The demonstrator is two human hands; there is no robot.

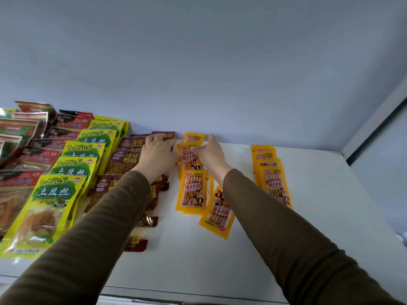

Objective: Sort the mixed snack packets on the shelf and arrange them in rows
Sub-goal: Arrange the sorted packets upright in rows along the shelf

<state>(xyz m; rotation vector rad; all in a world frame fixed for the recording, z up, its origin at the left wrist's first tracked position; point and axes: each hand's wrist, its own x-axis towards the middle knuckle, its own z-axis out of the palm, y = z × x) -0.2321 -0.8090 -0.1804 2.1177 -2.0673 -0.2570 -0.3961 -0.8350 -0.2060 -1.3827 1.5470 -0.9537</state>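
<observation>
With our left hand (159, 150) resting flat on the brown foil packets (128, 155), our right hand (209, 155) pinches a flat orange plastic snack packet (189, 158) mid-shelf; it should sit square atop its row.

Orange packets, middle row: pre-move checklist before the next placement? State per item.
1. Right hand has a grip on the orange packet second from the wall: ok, fingers pinch its top edge.
2. Left hand steadies things: ok, it rests flat on the brown packets, thumb side touching that orange packet.
3. Middle row straight: not ok, the tilted orange packet at the front is upside down and askew.
4. Right orange stack tidy: ok, overlapped in one line.
5. Yellow-green packets in a row: ok.
6. Free white shelf: ok.
</observation>
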